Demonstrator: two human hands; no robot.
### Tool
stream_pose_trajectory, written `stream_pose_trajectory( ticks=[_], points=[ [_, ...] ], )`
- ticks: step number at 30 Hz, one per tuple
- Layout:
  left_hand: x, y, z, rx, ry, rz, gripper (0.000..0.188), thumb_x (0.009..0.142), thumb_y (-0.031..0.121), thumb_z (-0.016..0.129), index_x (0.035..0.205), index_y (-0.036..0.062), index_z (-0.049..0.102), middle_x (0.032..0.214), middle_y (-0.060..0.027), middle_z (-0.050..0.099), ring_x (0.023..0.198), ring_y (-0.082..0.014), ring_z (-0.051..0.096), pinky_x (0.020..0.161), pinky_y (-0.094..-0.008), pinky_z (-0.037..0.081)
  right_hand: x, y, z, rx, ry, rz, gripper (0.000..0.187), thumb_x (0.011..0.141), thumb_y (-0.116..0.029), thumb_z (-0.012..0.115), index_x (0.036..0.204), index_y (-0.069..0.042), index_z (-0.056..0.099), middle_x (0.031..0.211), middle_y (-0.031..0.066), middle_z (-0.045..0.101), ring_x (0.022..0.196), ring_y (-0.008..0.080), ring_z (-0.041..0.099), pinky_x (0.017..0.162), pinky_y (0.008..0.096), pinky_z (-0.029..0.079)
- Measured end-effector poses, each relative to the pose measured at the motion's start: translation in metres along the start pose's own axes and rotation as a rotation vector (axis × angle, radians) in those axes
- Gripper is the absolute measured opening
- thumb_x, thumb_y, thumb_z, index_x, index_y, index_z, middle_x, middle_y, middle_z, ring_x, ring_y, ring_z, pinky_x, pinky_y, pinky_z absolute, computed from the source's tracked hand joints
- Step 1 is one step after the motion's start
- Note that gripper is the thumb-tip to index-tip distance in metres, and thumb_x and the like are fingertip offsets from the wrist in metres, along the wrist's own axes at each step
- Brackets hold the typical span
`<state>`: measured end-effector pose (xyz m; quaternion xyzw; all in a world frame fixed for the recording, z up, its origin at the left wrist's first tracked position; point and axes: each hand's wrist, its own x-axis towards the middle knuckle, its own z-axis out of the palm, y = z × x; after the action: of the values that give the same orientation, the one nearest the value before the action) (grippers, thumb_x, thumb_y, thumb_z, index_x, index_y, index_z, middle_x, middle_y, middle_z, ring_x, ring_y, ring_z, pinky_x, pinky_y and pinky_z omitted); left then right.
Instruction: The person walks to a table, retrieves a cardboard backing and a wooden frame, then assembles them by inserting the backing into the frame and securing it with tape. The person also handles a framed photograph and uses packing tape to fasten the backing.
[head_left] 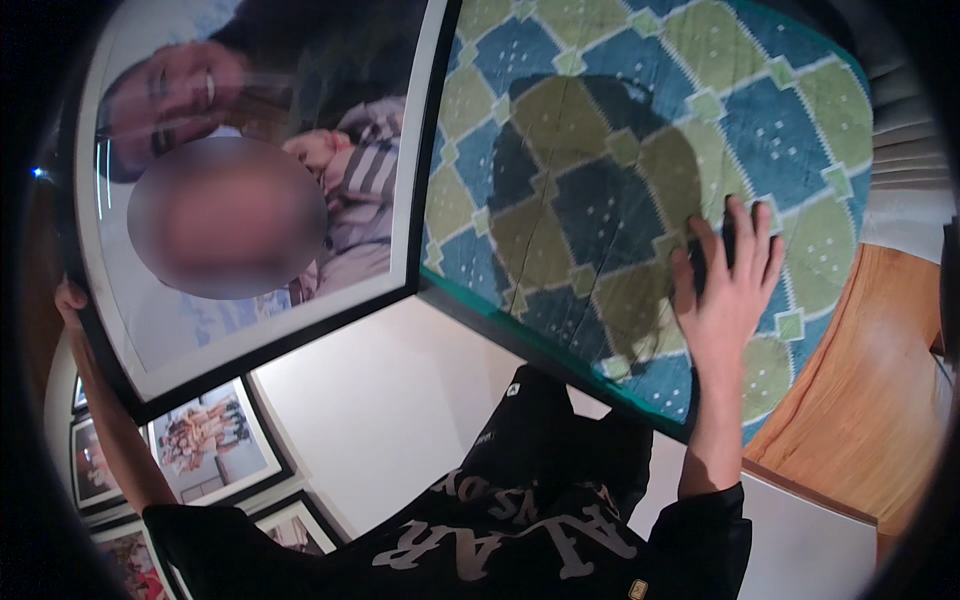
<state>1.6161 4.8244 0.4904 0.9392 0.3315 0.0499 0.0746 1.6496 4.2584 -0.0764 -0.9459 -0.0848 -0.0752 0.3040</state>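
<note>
A large framed photo (345, 338) with a black frame and white mat stands tilted at the left, its lower right corner by the bed's edge. My left hand (71, 303) is closed round the outer left edge of this frame; part of its fingers is hidden behind it. On a mattress with a blue and green patchwork-patterned cover (800, 110), my right hand (728, 275) lies palm down with its fingers spread, holding nothing. A dark shadow falls across the cover beside my right hand.
Several smaller framed photos (210, 440) hang or stand at the lower left. A pale surface (380, 400) lies between them and my body. Wood-grained boarding (850, 370) runs along the right side of the mattress, and a grey ribbed cushioned piece (908, 130) is at the upper right.
</note>
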Motion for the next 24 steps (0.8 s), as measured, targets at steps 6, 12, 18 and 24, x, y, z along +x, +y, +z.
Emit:
stream_pose_trajectory(
  ticks=[6, 12, 18, 24],
  points=[
    [0.002, -0.004, 0.003, -0.039, 0.016, 0.012, 0.052, 0.064, 0.008, 0.056, 0.115, -0.0015, 0.055, 0.074, -0.0052, 0.056, 0.06, -0.0129, 0.054, 0.056, -0.0246, 0.044, 0.003, -0.001, -0.002, 0.064, -0.003, 0.027, 0.03, 0.078, -0.02, 0.066, 0.107, -0.014, 0.061, 0.135, 0.0121, 0.045, 0.134, 0.0355, 0.032, 0.108, 0.055, 0.021],
    [0.001, 0.003, 0.014, -0.078, 0.02, 0.029, 0.053, 0.063, 0.007, 0.056, 0.115, -0.0021, 0.054, 0.072, -0.0043, 0.055, 0.059, -0.012, 0.053, 0.055, -0.0236, 0.043, 0.004, -0.001, -0.006, 0.065, -0.01, 0.037, 0.03, 0.079, -0.022, 0.065, 0.107, -0.012, 0.061, 0.133, 0.0146, 0.045, 0.132, 0.037, 0.033, 0.106, 0.0557, 0.022],
    [-0.005, 0.003, 0.035, -0.131, 0.017, 0.05, 0.054, 0.063, 0.007, 0.055, 0.116, -0.0027, 0.054, 0.071, -0.0034, 0.054, 0.057, -0.0111, 0.053, 0.054, -0.0227, 0.042, 0.004, -0.003, -0.011, 0.071, -0.028, 0.04, 0.031, 0.078, -0.022, 0.065, 0.107, -0.012, 0.061, 0.133, 0.0149, 0.045, 0.133, 0.0366, 0.032, 0.106, 0.0559, 0.021],
    [-0.01, 0.011, 0.056, -0.199, -0.013, 0.095, 0.055, 0.062, 0.006, 0.054, 0.116, -0.0033, 0.053, 0.069, -0.0025, 0.054, 0.056, -0.0101, 0.052, 0.052, -0.0217, 0.042, 0.005, -0.004, -0.014, 0.106, 0.028, 0.022, 0.029, 0.078, -0.021, 0.065, 0.105, -0.011, 0.062, 0.131, 0.0153, 0.046, 0.133, 0.0367, 0.032, 0.107, 0.0549, 0.021]
  ],
)
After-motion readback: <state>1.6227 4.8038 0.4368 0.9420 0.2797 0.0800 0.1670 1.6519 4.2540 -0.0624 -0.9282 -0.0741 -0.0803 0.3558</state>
